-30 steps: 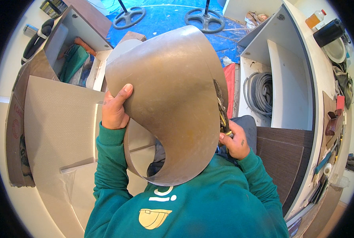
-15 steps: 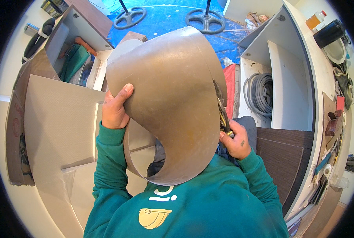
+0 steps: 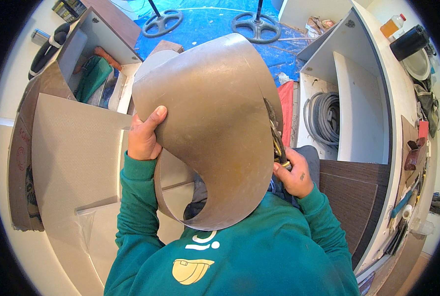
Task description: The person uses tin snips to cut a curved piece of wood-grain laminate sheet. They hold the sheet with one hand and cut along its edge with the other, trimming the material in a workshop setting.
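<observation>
A thin brown-grey sheet [image 3: 215, 98], curled into a loose roll, stands before my chest with its near edge against my sweatshirt. My left hand [image 3: 146, 133] is closed on its left edge, the thumb lying over the outer face. At the right edge, my right hand [image 3: 295, 172] wraps round the handles of dark metal snips [image 3: 277, 140] with yellow on the grips. Their jaws point away from me along the sheet's right edge. The sheet partly hides the jaws, and I cannot tell whether they bite into it.
Pale panels [image 3: 77, 148] lean at my left beside an open cabinet [image 3: 106, 37] holding green cloth. On the right, an open cabinet [image 3: 365, 108] holds coiled grey cable [image 3: 323, 118]; tools line the worktop [image 3: 385, 237] there. Blue sheeting [image 3: 205, 24] covers the floor ahead, under two round-based stands.
Almost nothing differs. The sheet and both hands keep their places, with only a very slight shift of the whole view.
</observation>
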Tool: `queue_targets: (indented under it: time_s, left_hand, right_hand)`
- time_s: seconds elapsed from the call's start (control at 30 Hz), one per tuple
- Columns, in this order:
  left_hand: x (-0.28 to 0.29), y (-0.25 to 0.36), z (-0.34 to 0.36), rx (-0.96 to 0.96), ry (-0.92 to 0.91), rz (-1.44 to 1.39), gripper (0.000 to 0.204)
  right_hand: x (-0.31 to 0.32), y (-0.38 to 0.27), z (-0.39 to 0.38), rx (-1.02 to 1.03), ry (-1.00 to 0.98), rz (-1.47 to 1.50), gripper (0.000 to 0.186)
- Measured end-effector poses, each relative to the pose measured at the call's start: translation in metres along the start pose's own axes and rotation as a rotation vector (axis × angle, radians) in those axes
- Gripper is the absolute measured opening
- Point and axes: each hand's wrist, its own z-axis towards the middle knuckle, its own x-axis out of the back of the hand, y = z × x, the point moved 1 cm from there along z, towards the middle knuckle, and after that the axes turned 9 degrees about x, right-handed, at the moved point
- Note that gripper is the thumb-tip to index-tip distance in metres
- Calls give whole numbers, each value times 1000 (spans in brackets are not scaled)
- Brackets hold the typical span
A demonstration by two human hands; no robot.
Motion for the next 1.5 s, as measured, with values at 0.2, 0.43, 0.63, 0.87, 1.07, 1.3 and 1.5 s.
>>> queue_targets:
  time_s: [0.2, 0.43, 0.63, 0.87, 1.07, 1.3, 1.5]
  left_hand:
    - [1, 0, 1, 6, 8, -3, 49]
    - [-1, 1, 1, 7, 5, 3, 50]
    - [0, 1, 0, 4, 5, 28, 49]
    - [5, -2, 0, 6, -16, 22, 50]
    - [-1, 0, -2, -11, -4, 4, 49]
    - [5, -2, -1, 0, -26, 29, 50]
    - [6, -3, -1, -7, -4, 6, 49]
  right_hand:
    - [0, -1, 0, -40, -6, 58, 26]
    - [1, 10, -3, 3, -7, -20, 30]
    - [-1, 10, -5, -2, -1, -12, 31]
    - [-1, 6, -6, -2, -12, -12, 29]
    - [-2, 7, -6, 15, 3, -7, 28]
    - [-2, 15, -9, 11, 2, -41, 30]
    - [-2, 9, -9, 9, 6, -56, 28]
